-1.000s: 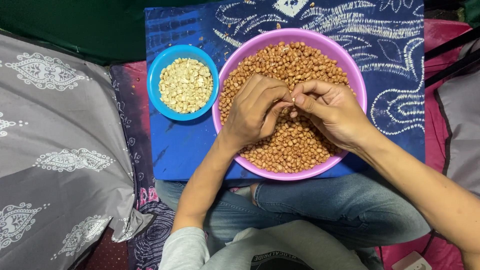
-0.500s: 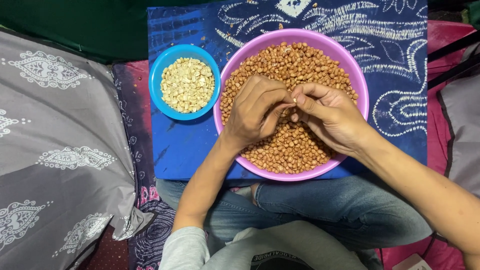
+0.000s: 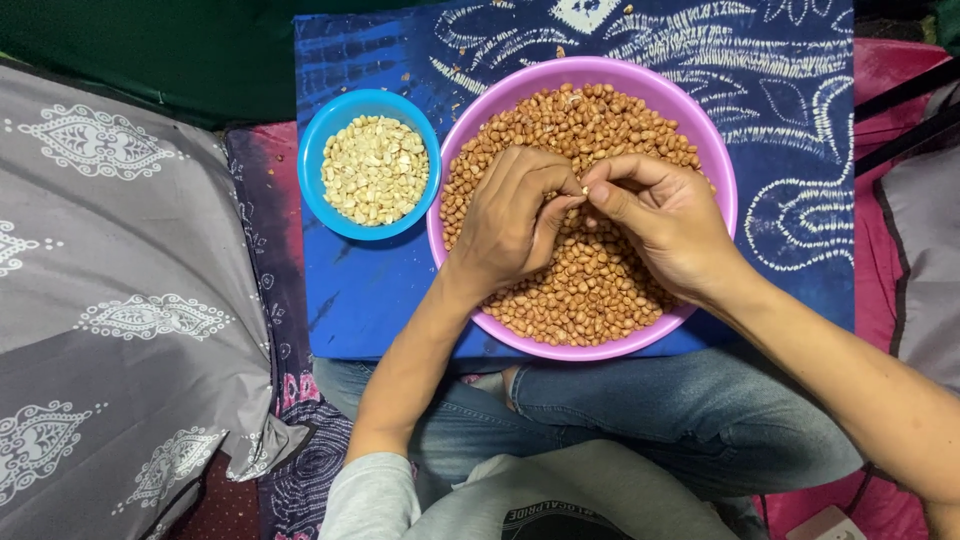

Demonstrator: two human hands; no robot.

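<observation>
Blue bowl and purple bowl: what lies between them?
Head view: blue bowl and purple bowl sit nearly rim to rim, with only a sliver of blue patterned cloth between them.

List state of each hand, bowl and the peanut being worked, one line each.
left hand: fingertips pinched on peanut
right hand: fingertips pinched on same peanut
peanut: held between both hands, above purple bowl
purple bowl: nearly full, red-skinned peanuts
blue bowl: holds pale skinned peanuts

purple bowl: smooth plastic | blue bowl: glossy plastic | peanuts: matt reddish skins | worktop: printed cloth
</observation>
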